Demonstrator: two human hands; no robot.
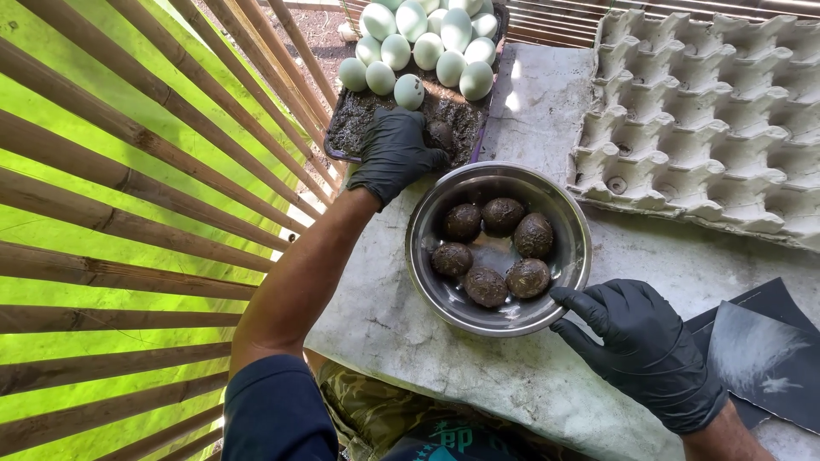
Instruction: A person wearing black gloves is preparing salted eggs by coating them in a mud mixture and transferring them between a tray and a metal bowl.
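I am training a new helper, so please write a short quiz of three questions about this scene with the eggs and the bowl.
1. How many mud-coated eggs lie in the metal bowl?
2. True or false: the left hand rests on the grey egg carton.
3. What does the right hand touch: A) the bowl's rim, B) a pale green egg, C) the black sheet?

Key: 1. Six. 2. False: it is on the dark tray of mud, beside the pale green eggs. 3. A.

Round steel bowl (498, 248) holds six mud-coated eggs (495, 249). Bare grey slab (410, 333) is open in front of the bowl. Beyond it, a dark mud tray (376, 119) blocks; beside it, a grey pulp egg carton (709, 119).
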